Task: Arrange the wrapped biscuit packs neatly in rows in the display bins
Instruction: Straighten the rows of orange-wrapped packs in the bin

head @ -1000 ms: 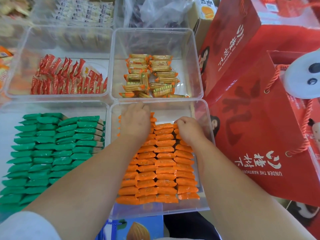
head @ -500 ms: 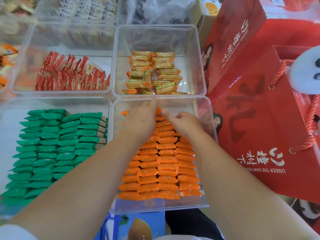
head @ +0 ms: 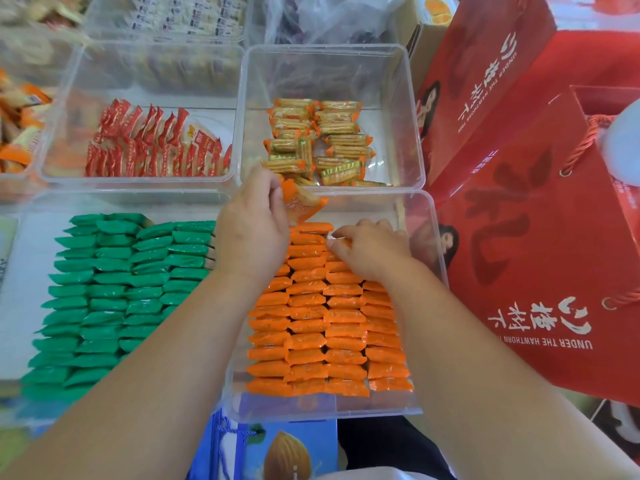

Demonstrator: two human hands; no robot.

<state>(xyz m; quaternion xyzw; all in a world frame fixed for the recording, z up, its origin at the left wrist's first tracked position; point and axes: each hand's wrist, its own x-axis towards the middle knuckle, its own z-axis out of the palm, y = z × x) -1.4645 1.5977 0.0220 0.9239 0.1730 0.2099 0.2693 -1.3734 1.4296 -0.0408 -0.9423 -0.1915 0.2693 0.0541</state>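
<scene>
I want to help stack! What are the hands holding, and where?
The left hand pinches one orange wrapped biscuit pack by its left end. The right hand touches the rowed orange packs; a grip cannot be told.

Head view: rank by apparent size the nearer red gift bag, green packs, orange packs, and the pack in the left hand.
1. nearer red gift bag
2. green packs and orange packs: look alike, arms cover part of each, so unranked
3. held pack in the left hand

One head-worn camera looks forward and steeply down, close over the clear bins (head: 408,188) and both forearms.
</scene>
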